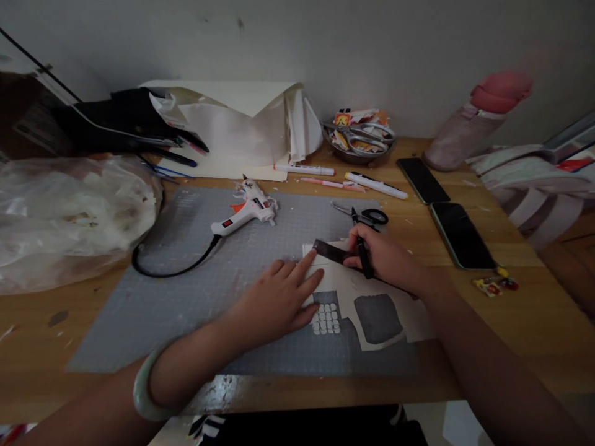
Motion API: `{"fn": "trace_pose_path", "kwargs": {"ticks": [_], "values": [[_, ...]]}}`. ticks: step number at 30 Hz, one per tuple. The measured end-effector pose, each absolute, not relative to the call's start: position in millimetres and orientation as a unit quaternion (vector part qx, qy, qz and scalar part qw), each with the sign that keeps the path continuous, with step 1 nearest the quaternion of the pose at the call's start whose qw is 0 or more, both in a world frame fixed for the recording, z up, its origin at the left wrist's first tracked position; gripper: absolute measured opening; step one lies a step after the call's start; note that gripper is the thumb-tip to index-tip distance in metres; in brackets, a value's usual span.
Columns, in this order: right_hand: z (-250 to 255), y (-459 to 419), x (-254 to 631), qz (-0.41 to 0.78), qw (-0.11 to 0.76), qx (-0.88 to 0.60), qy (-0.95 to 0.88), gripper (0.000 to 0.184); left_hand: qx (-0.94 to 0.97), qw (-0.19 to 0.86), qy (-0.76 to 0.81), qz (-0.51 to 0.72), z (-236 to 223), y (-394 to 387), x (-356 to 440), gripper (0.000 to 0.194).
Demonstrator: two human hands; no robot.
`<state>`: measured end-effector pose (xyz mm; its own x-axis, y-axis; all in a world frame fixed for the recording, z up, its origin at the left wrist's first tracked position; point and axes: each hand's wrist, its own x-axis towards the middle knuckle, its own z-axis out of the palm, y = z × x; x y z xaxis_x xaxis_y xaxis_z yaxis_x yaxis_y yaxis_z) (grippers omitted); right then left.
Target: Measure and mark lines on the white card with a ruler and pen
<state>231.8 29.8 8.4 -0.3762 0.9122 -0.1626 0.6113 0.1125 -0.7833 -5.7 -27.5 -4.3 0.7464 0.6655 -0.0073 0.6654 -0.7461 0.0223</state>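
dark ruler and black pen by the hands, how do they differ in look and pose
The ruler is a flat strip, while the pen is a slim rod. The ruler looks longer than the pen in this view. The ruler lies across the cream paper, its end at the index finger of the left hand; the pen is held tilted in the right hand. Both are dark.

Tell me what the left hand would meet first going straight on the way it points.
Probably the dark ruler, whose end lies at the index fingertip of the left hand; depth leaves contact unclear.
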Motion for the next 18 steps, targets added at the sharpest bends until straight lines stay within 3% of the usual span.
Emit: {"fn": "trace_pose_path", "kwargs": {"ticks": [10, 18], "values": [[19.5, 31.0, 233.5, 0.461, 0.409, -0.511, -0.599, 0.028, 0.94, 0.014, 0.34, 0.017, -4.1, -25.7, -7.6, 0.059], [11.4, 19.2, 208.7, 0.498, 0.41, -0.51, -0.569, 0.029, 0.935, 0.084, 0.338, 0.072, 5.5, -23.4, -6.8, 0.056]]}}
